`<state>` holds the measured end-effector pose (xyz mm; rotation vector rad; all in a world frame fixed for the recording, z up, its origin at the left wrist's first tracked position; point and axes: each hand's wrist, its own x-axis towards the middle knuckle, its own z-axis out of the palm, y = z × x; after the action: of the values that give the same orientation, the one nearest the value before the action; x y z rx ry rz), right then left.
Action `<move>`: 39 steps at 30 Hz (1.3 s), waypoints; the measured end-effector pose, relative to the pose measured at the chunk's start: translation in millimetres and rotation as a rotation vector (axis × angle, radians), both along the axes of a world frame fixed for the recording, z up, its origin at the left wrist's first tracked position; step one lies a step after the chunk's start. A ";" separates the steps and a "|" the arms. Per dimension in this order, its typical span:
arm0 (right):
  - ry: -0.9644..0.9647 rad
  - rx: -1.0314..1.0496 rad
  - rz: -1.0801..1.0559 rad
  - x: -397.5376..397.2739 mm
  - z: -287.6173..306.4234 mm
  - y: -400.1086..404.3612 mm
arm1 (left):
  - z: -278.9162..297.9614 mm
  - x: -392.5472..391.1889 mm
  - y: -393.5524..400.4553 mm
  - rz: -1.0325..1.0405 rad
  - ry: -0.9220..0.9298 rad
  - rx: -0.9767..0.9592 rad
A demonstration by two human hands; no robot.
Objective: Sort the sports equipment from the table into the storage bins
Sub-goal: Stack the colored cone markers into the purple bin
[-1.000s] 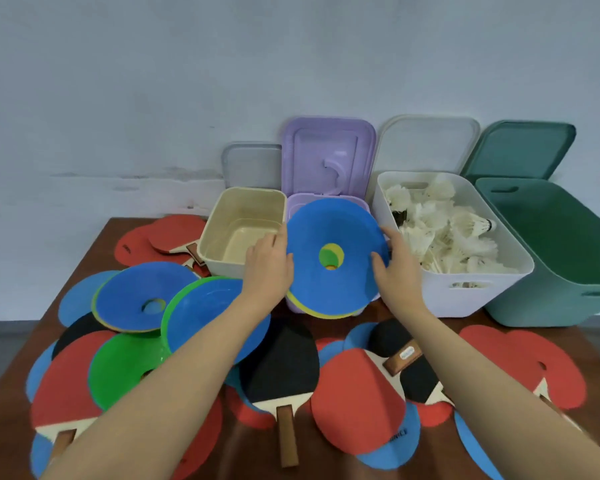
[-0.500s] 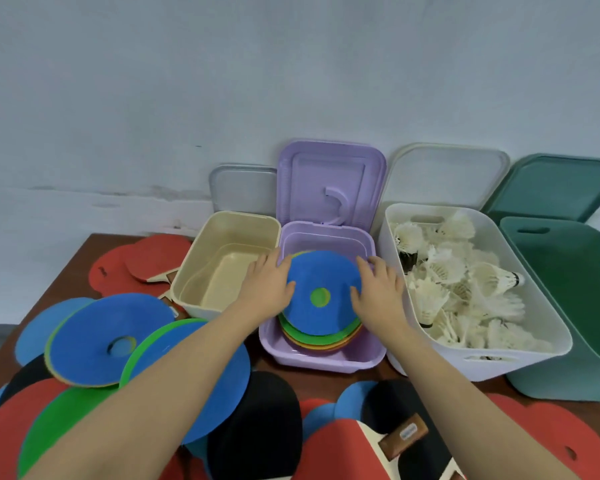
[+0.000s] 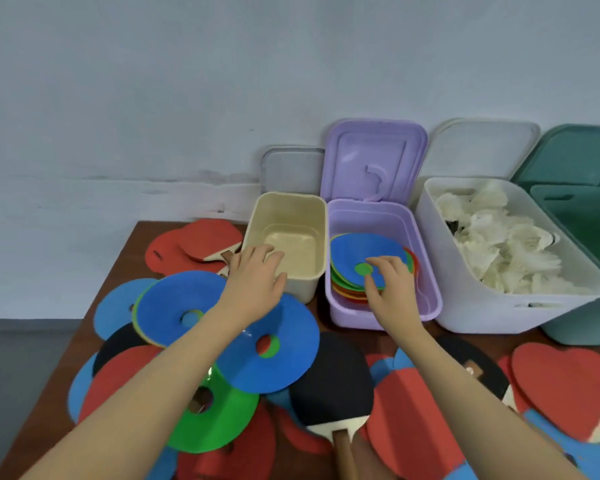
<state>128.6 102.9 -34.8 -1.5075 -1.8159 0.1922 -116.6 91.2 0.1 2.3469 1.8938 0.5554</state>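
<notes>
Discs in bin: a stack of flat marker discs [image 3: 364,258], blue one on top with green, orange and red rims showing beneath, lay inside the lilac bin [image 3: 426,271], tilted toward its left wall.
Discs on table: more blue discs [image 3: 174,306] and a green disc [image 3: 219,420] were heaped on the wooden table [image 3: 129,265] at your left, overlapping the table-tennis paddles [image 3: 329,393].
Right hand: your right hand [image 3: 390,285] rested on the top blue disc beside its centre hole, fingers loosely bent and pinching nothing you could see.
Left hand: your left hand [image 3: 257,282] lay over the near rim of the cream bin [image 3: 288,237], fingers relaxed, holding nothing.
Handling: you could judge the discs thin, light and bendy, smooth enough to slide off one another; several could likely be lifted at once.
Where to hold: you would probably do best gripping a disc at its outer rim, thumb above and fingers below, or hooking a finger through the centre hole.
Other bins: shuttlecocks [image 3: 492,244] filled the white bin [image 3: 499,313]; the green bin [image 3: 589,271] stood at far right, its contents out of view.
</notes>
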 end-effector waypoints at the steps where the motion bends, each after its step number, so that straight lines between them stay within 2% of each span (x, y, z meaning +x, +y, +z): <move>1: 0.011 0.012 -0.015 -11.1 -4.5 -9.9 | -3.7 -12.3 -9.1 0.001 -0.001 0.005; 4: -0.032 0.045 -0.019 -46.5 -15.0 -39.4 | -19.9 -46.6 -31.8 0.022 0.056 -0.070; 8: -0.167 -0.041 0.015 -77.8 -41.4 -73.3 | -48.4 -75.5 -56.1 0.075 0.248 -0.353; 10: -0.224 -0.199 -0.043 -89.3 -54.5 -86.9 | -59.3 -82.5 -64.0 0.069 0.289 -0.436; 13: -0.287 -0.543 -0.125 -104.7 -66.7 -97.2 | -72.2 -87.3 -70.4 0.067 0.296 -0.512; 15: -0.240 -0.604 -0.104 -112.7 -69.0 -101.0 | -77.0 -87.5 -71.6 0.075 0.262 -0.537; 20: 0.160 -0.524 -0.136 -117.7 -66.2 -103.6 | -80.9 -84.7 -71.4 0.068 0.094 -0.444; 24: 0.256 -0.505 -0.135 -117.0 -68.7 -107.4 | -79.8 -85.3 -77.9 0.024 -0.224 -0.368; 29: 0.393 -0.391 -0.106 -126.9 -57.2 -122.1 | -71.8 -95.5 -96.4 0.003 -0.338 -0.224; 34: 0.399 -0.448 -0.043 -159.4 -48.1 -136.3 | -76.2 -128.2 -118.2 0.142 -0.276 -0.179; 39: 0.176 -0.615 -0.052 -188.6 -61.4 -145.4 | -92.4 -153.5 -142.0 0.271 -0.162 -0.217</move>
<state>-60.0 -42.6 -96.1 -1.8724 -1.6485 0.8942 -270.1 -50.7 -92.3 1.8710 2.0897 0.5120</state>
